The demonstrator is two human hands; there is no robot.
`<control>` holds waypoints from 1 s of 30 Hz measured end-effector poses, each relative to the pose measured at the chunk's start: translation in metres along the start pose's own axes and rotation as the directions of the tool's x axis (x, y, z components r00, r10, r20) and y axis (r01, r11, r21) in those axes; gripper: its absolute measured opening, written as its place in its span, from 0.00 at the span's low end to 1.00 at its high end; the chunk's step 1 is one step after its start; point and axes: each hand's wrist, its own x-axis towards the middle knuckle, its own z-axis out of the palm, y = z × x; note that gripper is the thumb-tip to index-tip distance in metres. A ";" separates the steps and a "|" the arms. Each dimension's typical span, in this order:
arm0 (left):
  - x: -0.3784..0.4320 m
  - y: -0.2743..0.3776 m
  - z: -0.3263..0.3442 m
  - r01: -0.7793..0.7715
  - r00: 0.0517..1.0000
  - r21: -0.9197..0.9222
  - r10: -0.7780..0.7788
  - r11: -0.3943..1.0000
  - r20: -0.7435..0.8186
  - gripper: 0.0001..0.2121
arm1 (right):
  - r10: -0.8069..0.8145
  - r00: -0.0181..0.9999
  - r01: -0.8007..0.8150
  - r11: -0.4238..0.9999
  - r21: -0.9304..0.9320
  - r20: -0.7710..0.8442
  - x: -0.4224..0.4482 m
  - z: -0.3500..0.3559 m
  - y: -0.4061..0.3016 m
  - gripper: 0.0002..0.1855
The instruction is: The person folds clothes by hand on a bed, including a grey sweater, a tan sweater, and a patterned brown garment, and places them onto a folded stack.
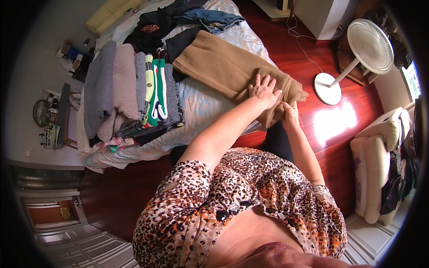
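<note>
A brown knitted sweater lies across the right side of the bed, its ribbed hem towards the upper left. My left hand rests on the sweater's gathered end with its fingers spread. Just to the right of it, my right hand pinches an edge of the same sweater at the bed's corner. Part of the knit hangs over the bed's edge there. To the left stands a stack of folded knitwear, with a grey piece, a beige one and a green and white striped one.
Dark clothes and blue jeans lie at the bed's far end. A white pedestal fan stands on the red wood floor to the right, its cord running behind. A cream padded seat bearing clothes is at the far right.
</note>
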 end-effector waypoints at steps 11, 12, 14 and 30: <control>-0.006 -0.160 0.000 -0.230 0.639 -0.505 -0.263 0.832 -0.723 0.21 | 0.358 0.934 -0.326 0.860 0.392 -0.008 -0.012 -0.020 0.015 0.36; -0.004 -0.186 -0.007 -0.144 0.559 -0.550 -0.391 0.823 -0.731 0.23 | 0.299 0.954 -0.279 0.901 0.332 -0.009 -0.014 -0.016 0.011 0.37; -0.009 -0.235 -0.023 -0.096 0.580 -0.725 -0.553 0.682 -0.598 0.23 | 0.155 0.975 -0.141 0.985 0.096 -0.161 -0.019 -0.004 0.005 0.39; 0.054 -0.320 -0.098 -0.142 0.794 -0.963 -0.607 -0.231 0.029 0.23 | 0.129 0.981 -0.146 0.983 -0.115 -0.144 0.018 0.008 -0.054 0.27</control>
